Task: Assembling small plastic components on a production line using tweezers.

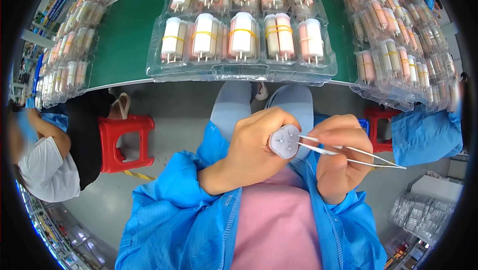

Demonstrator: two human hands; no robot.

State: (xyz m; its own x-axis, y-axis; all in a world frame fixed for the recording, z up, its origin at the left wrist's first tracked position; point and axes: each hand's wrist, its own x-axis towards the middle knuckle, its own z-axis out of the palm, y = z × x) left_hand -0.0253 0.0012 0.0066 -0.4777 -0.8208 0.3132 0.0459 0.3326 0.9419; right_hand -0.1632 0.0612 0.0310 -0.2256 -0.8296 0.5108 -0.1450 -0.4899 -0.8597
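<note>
My left hand (259,143) is closed around a small bundle of tubes, whose grey lobed end face (284,141) points toward my right hand. Thin pins or small marks show on that face. Between the thumb and fingers of my right hand (341,155) is a pair of white tweezers (371,158). Their tips reach the edge of the grey face; whether they grip anything there is too small to tell. Both hands are above my lap, in front of the table edge. The rest of the bundle is hidden inside my left hand.
Clear plastic trays (239,73) of banded white, pink and grey tube bundles stand on the green table (122,46). More tray stacks rise left (67,66) and right (393,66). A red stool (127,143) and a seated person (50,155) are at left; another red stool (381,125) is at right.
</note>
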